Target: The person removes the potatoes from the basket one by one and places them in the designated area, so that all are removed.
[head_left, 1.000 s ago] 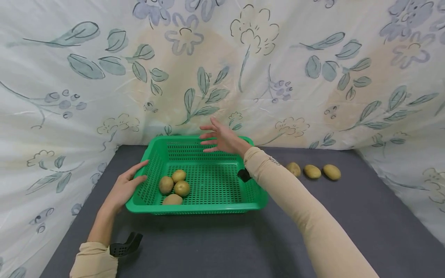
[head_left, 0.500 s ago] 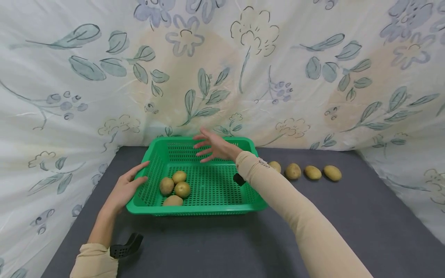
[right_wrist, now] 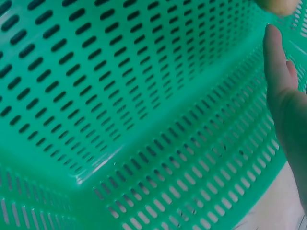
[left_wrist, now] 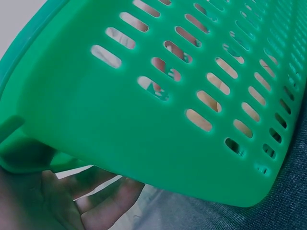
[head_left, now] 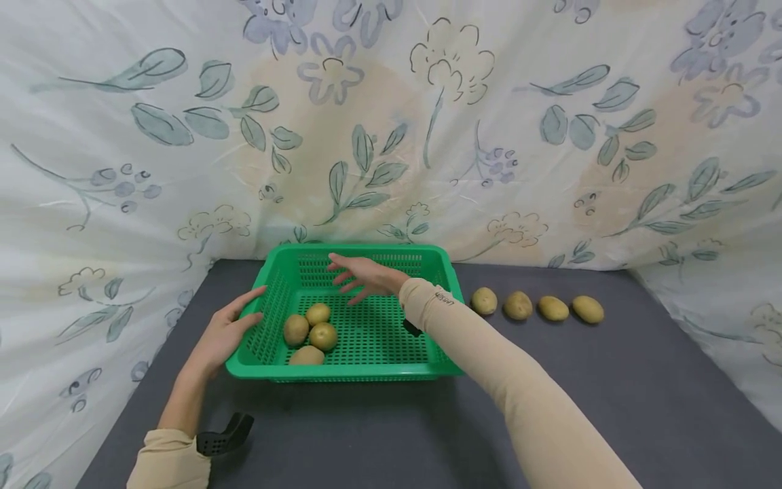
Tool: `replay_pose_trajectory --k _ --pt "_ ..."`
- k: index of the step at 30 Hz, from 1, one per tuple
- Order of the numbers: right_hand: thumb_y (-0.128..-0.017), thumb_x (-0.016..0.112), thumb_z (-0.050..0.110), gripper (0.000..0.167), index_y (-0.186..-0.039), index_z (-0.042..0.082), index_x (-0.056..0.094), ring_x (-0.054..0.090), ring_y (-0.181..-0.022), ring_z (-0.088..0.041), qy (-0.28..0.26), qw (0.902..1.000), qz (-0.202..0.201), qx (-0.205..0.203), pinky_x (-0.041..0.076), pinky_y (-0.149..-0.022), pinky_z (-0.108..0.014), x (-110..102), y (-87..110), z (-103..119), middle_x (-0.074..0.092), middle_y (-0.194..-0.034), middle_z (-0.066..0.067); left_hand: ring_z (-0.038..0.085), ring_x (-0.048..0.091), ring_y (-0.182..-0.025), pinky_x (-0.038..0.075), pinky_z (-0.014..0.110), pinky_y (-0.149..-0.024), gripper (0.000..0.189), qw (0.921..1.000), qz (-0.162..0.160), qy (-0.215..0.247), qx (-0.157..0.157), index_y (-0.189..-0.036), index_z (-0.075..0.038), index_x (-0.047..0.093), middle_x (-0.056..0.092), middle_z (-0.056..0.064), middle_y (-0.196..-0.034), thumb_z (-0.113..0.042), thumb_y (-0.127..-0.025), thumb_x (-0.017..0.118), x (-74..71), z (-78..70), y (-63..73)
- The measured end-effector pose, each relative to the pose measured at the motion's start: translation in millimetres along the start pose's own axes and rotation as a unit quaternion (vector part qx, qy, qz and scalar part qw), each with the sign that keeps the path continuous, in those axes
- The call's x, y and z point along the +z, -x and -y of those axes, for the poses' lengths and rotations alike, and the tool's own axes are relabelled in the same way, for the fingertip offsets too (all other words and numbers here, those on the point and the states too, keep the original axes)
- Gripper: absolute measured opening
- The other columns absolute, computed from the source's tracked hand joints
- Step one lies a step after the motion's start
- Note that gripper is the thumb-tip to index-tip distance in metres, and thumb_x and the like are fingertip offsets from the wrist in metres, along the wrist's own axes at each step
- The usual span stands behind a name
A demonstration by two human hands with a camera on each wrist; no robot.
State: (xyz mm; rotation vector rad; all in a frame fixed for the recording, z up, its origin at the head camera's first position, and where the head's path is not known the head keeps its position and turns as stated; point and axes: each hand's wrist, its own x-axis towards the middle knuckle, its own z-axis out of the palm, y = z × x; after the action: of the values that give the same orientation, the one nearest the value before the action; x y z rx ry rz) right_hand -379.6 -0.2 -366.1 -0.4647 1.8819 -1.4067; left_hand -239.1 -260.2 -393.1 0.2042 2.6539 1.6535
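Note:
A green perforated plastic basket (head_left: 379, 371) sits on the dark grey tabletop. My left hand (head_left: 222, 334) grips its left rim, and the left wrist view shows fingers (left_wrist: 112, 203) tucked beneath the rim outside the wall. Several potatoes (head_left: 323, 336) lie together in the left part of the basket. Over the basket's back middle, my right hand (head_left: 363, 275) hovers with fingers spread and nothing in it. Part of that hand, with an extended finger (right_wrist: 274, 50), appears at the right edge of the right wrist view, below a potato (right_wrist: 280, 4) cut off by the frame.
Several potatoes (head_left: 518, 305) stand in a row on the tabletop (head_left: 611, 394), right of the basket. A floral-print cloth (head_left: 391, 136) hangs behind the table and along its sides. A black wrist mount (head_left: 225, 435) sticks out from the left sleeve.
My right hand has moved left and lower, toward the basket's potatoes. Its arm has uncovered another potato in the row on the table. The left hand stays on the rim.

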Motion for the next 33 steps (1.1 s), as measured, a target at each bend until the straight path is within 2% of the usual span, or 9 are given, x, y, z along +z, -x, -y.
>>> replay_pose_trajectory --k 8,15,21,24,30,33 --pt "-0.102 0.037 0.045 0.058 -0.147 0.008 0.038 0.041 -0.127 -0.038 0.052 0.9982 0.008 0.028 0.050 -0.088 -0.045 21.5 -10.8 -7.3 0.037 -0.144 -0.021 0.046 0.007 -0.139 0.017 0.067 -0.103 0.054 1.0000 -0.002 -0.002 0.001 -0.152 -0.010 0.027 0.012 0.021 -0.155 -0.019 -0.102 0.045 0.2 1.4 0.2" --pt "-0.102 0.041 0.042 0.056 -0.147 0.009 0.038 0.046 -0.122 -0.040 0.061 0.9961 -0.001 0.063 0.051 -0.085 -0.046 32.0 -15.7 -9.5 0.041 -0.138 -0.022 0.045 0.009 -0.139 0.019 0.066 -0.103 0.053 1.0000 -0.004 0.002 0.002 -0.152 -0.010 0.027 0.013 0.021 -0.155 -0.017 -0.102 0.045 0.5 1.8 0.0" --pt "-0.101 0.045 0.040 0.054 -0.146 0.011 0.039 0.050 -0.119 -0.035 0.075 0.9942 -0.007 0.077 0.053 -0.080 -0.042 36.4 -19.6 -12.4 0.046 -0.135 -0.016 0.046 0.010 -0.139 0.021 0.065 -0.103 0.054 1.0000 0.000 0.004 0.001 -0.152 -0.009 0.027 0.013 0.022 -0.155 -0.018 -0.102 0.045 1.7 -1.3 -0.4" --pt "-0.101 0.048 0.038 0.051 -0.144 0.011 0.043 0.054 -0.114 -0.034 0.086 0.9934 -0.010 0.076 0.054 -0.078 -0.040 38.8 -22.2 -14.7 0.050 -0.129 -0.014 0.046 0.009 -0.139 0.020 0.066 -0.103 0.054 1.0000 0.000 0.002 0.000 -0.152 -0.010 0.026 0.012 0.022 -0.155 -0.018 -0.102 0.046 1.9 -2.6 -0.6" --pt "-0.098 0.055 0.032 0.041 -0.131 0.007 0.057 0.062 -0.094 -0.026 0.120 0.9901 -0.018 0.070 0.054 -0.075 -0.037 43.4 -25.6 -17.5 0.060 -0.106 -0.009 0.046 0.007 -0.139 0.019 0.066 -0.103 0.055 1.0000 -0.001 0.003 0.001 -0.152 -0.011 0.026 0.012 0.021 -0.155 -0.016 -0.102 0.046 1.9 -2.8 -0.8" --pt "-0.097 0.058 0.031 0.040 -0.128 0.005 0.059 0.062 -0.091 -0.023 0.134 0.9884 -0.011 0.072 0.054 -0.075 -0.035 45.1 -26.2 -16.4 0.061 -0.102 -0.008 0.045 0.008 -0.140 0.019 0.066 -0.103 0.055 1.0000 -0.003 0.004 0.002 -0.152 -0.010 0.026 0.012 0.021 -0.155 -0.015 -0.102 0.046 1.7 -2.3 -0.6"
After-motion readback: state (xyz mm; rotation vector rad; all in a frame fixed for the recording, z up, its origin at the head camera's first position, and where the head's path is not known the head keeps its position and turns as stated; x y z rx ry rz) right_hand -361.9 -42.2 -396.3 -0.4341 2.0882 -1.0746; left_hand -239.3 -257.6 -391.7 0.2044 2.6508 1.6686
